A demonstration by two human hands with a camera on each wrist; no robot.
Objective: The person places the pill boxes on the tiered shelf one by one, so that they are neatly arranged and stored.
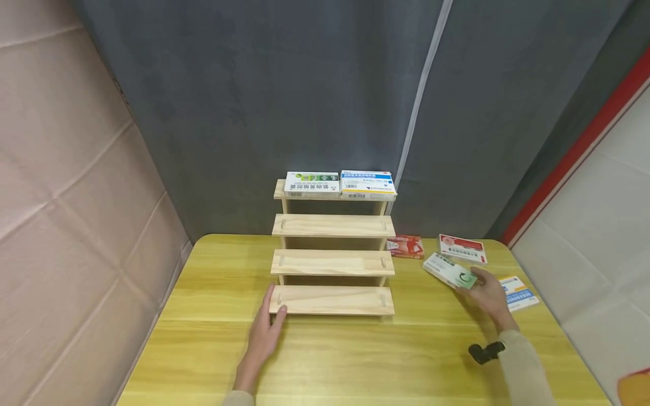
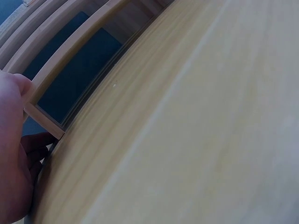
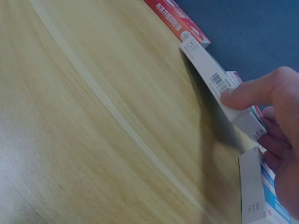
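My right hand (image 1: 484,296) pinches the near right end of a white and green medicine box (image 1: 447,269). In the right wrist view the thumb (image 3: 250,92) presses its barcoded side, and a shadow falls on the table below the box. My left hand (image 1: 265,332) grips the left end of the lowest step of a wooden stepped rack (image 1: 332,300), with the thumb at the front edge; in the left wrist view its other fingers (image 2: 37,147) curl by the rack's side. On the top step lie a white and green box (image 1: 312,184) and a white and blue box (image 1: 368,185).
Right of the rack, a red box (image 1: 405,247) and a red and white box (image 1: 462,248) lie at the table's back. A white, blue and yellow box (image 1: 519,293) lies beyond my right hand. Behind the wooden table (image 1: 355,366) hangs a grey curtain (image 1: 264,113).
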